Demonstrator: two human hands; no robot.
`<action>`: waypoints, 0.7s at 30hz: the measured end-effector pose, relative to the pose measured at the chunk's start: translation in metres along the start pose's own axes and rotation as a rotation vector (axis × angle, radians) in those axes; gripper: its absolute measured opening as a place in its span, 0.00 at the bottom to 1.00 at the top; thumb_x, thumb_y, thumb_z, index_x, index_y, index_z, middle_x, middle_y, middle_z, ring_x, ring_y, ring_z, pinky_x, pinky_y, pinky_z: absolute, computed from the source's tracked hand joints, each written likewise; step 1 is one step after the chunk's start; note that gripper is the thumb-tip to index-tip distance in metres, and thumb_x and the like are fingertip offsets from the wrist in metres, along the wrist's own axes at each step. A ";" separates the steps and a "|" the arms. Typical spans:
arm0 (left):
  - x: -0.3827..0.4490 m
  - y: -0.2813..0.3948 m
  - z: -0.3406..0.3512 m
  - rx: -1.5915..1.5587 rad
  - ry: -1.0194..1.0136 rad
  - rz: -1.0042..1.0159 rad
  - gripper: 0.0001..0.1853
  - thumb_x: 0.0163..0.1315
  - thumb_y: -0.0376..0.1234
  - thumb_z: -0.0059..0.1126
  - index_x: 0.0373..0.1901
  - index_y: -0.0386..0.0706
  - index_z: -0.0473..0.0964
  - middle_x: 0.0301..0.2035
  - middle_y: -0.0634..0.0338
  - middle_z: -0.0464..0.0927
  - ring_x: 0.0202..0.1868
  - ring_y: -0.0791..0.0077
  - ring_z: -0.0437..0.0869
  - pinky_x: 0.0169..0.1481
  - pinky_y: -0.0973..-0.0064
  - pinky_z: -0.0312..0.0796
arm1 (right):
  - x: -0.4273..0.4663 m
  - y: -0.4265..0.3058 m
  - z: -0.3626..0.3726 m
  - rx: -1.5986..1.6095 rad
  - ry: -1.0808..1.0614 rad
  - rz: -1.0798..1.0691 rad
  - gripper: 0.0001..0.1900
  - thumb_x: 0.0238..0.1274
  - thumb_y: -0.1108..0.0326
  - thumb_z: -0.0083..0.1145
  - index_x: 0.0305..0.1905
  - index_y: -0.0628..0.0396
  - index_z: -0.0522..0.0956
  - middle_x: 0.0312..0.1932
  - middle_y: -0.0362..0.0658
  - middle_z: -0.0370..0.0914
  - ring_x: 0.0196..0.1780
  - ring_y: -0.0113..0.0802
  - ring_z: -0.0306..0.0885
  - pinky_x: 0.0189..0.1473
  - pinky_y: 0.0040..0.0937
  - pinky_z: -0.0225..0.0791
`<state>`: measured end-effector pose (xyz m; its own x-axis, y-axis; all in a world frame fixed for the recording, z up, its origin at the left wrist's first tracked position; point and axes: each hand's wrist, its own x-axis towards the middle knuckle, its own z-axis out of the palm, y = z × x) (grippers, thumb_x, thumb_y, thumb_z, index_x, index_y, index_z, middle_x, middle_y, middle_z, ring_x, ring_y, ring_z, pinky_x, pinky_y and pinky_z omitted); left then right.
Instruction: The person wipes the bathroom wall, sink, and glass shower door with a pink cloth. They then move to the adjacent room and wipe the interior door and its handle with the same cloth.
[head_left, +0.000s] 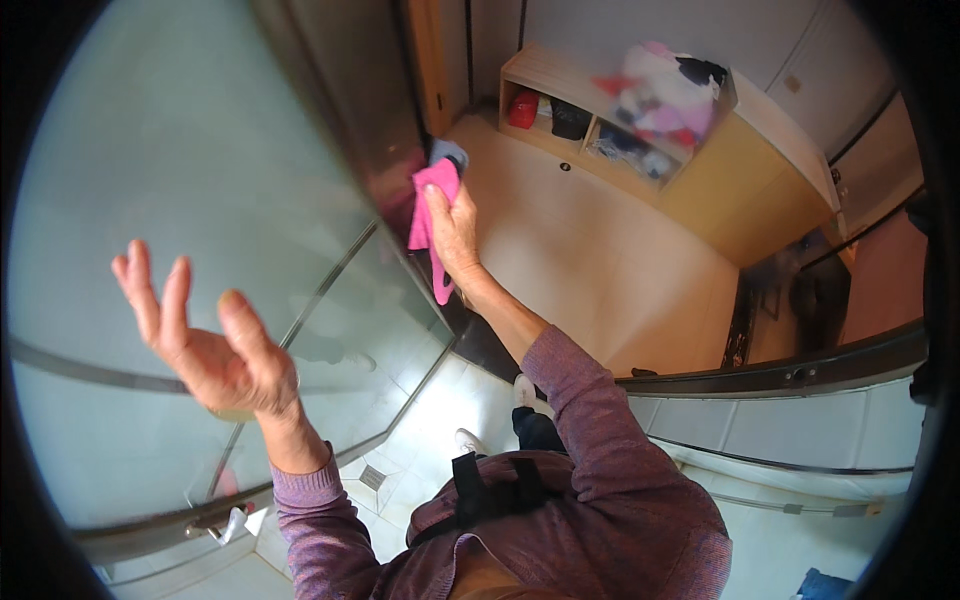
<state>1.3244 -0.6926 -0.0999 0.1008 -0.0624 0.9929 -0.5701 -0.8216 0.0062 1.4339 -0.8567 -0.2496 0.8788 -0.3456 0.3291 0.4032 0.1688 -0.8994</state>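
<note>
My right hand (456, 229) is closed on a bright pink cloth (433, 195), with a grey-blue part at its upper end and a strip hanging below. The cloth is at the edge of a dark, glossy door frame (382, 142) and seems to touch it. My left hand (217, 352) is raised, fingers spread, holding nothing, in front of a greenish glass panel (187, 165). Whether it touches the glass cannot be told.
A wooden cabinet (675, 196) with open compartments stands beyond the doorway, clothes (667, 97) heaped on top. A dark threshold (480, 349) crosses the floor near my feet. A floor drain (372, 477) and a metal handle (217, 525) lie at lower left.
</note>
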 end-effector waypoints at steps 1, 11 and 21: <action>-0.003 0.002 0.014 0.031 -0.028 -0.011 0.15 0.56 0.29 0.52 0.47 0.39 0.71 0.56 0.46 0.67 0.63 0.51 0.62 0.68 0.52 0.43 | 0.009 -0.015 0.006 0.071 -0.031 -0.070 0.11 0.60 0.66 0.48 0.44 0.59 0.73 0.36 0.40 0.76 0.37 0.27 0.72 0.43 0.29 0.66; -0.013 -0.011 0.049 0.427 -0.074 0.108 0.17 0.54 0.28 0.54 0.47 0.46 0.73 0.56 0.54 0.70 0.65 0.57 0.59 0.69 0.58 0.36 | 0.057 -0.066 0.041 0.101 -0.114 -0.551 0.16 0.45 0.66 0.55 0.42 0.59 0.70 0.36 0.50 0.67 0.39 0.46 0.69 0.43 0.38 0.63; -0.011 -0.025 0.056 0.629 -0.038 0.303 0.11 0.57 0.31 0.55 0.43 0.44 0.75 0.53 0.54 0.71 0.61 0.57 0.64 0.64 0.52 0.54 | -0.017 0.054 -0.047 0.087 -0.311 0.291 0.10 0.60 0.66 0.49 0.42 0.59 0.70 0.31 0.42 0.76 0.31 0.28 0.72 0.39 0.28 0.68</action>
<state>1.3829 -0.7032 -0.1173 0.0469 -0.3509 0.9352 0.0013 -0.9362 -0.3513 1.4284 -0.8850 -0.3171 0.9888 0.0202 0.1481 0.1353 0.3003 -0.9442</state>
